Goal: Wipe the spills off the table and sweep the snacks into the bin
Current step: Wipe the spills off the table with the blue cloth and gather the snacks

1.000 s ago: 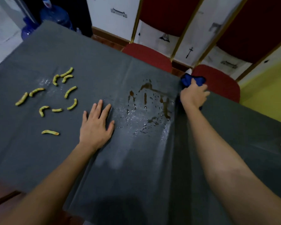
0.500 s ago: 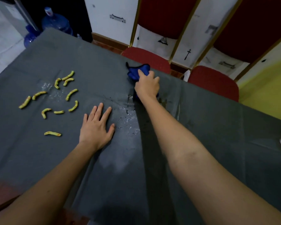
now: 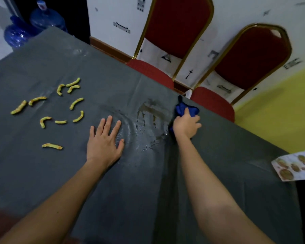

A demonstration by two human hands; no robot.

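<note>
Clutching blue cloth (image 3: pixel 185 108) in right hand (image 3: pixel 186 125) beside spill (image 3: pixel 148 120), left hand (image 3: pixel 104 143) flat on table (image 3: pixel 236 155)

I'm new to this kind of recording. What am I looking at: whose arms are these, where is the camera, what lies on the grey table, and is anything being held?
There is no robot here. These are a person's two bare arms, filmed by one wide-angle camera worn on the head, looking forward and down.

The left hand lies flat on the grey-covered table, with its fingers spread. The right hand grips a blue cloth at the right side of a wet brown spill near the table's far edge. Curved yellow snacks lie scattered to the left of the hands.

A printed sheet lies at the table's right edge, and two red chairs stand behind it. No bin shows.
</note>
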